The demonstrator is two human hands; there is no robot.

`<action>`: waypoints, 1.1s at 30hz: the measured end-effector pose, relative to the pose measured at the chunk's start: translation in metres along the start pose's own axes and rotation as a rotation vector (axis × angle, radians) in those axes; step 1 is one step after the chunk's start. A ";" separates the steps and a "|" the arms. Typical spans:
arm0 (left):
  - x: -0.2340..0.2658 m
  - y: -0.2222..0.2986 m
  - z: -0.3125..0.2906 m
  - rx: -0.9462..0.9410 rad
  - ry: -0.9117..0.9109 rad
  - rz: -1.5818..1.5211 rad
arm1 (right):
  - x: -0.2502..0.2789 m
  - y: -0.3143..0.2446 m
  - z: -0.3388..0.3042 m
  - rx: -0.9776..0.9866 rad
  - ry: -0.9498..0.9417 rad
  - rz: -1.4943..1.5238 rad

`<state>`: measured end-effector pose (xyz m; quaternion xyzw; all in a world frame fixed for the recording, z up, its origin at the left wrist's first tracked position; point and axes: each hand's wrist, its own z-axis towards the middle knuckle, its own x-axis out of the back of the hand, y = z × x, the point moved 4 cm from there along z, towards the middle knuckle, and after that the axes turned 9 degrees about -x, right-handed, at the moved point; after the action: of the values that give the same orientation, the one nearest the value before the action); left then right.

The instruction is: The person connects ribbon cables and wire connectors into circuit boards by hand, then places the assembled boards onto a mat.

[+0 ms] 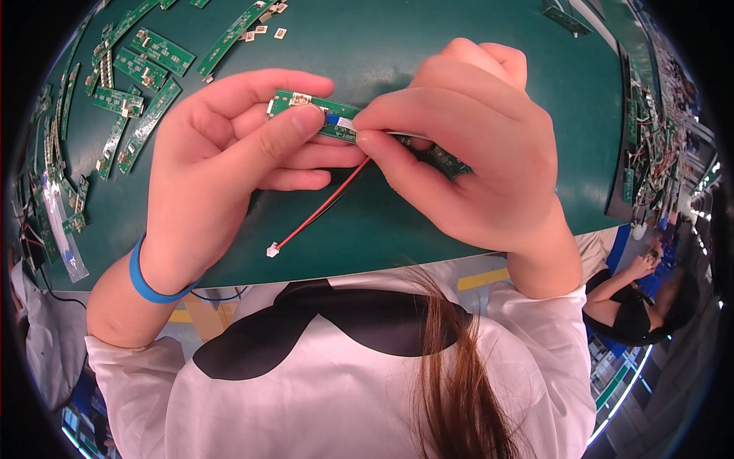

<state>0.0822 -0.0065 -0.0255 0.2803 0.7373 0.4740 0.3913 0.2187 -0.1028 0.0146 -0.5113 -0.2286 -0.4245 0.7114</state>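
Observation:
My left hand, a blue band on its wrist, grips a narrow green circuit board between thumb and fingers. At the board's right part my right hand pinches a white flat ribbon cable with a blue end, which lies against the board. Whether that end sits in a connector cannot be made out. Below the right fingertips hangs a red and black wire pair, ending in a small white plug. Part of another green board shows under my right hand, mostly hidden.
Several green circuit boards lie scattered on the green table at the far left. Small pale pieces are near them. A clear plastic strip lies along the left edge. Wired boards crowd the right side; another person sits beyond.

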 end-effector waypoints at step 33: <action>-0.002 0.002 -0.002 0.030 -0.004 -0.036 | 0.018 -0.027 0.005 0.203 -0.067 -0.241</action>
<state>0.0819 -0.0083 -0.0226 0.2738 0.7486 0.4549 0.3971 0.2064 -0.1080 0.0440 -0.4196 -0.3535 -0.4644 0.6952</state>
